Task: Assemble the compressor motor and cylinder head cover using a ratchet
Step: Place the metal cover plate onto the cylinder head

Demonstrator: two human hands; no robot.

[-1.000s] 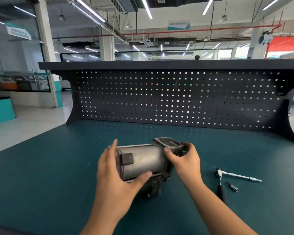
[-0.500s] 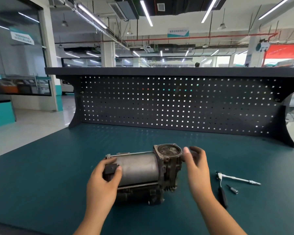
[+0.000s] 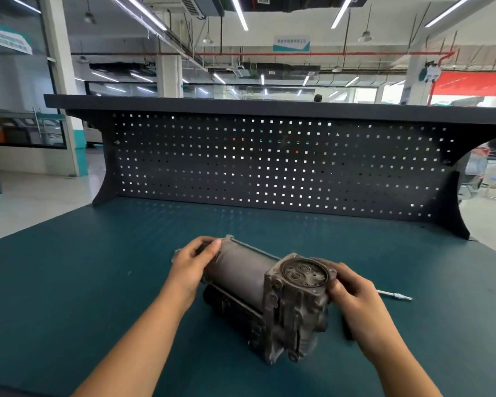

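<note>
We've swung the compressor (image 3: 258, 285) round since a moment ago: it lay crosswise, and now its motor (image 3: 238, 270) points away to the left while the cylinder head (image 3: 304, 275) faces up, nearer us. It sits mid-mat. The left hand (image 3: 192, 262) has shifted to the motor's far end, fingers curled over it; the right hand (image 3: 352, 293) clasps the head block's side. A silver tool shaft (image 3: 395, 296) pokes out just beyond that hand (the rest is hidden). Open green mat (image 3: 98, 282) stretches left and back to the pegboard (image 3: 269, 161).
</note>
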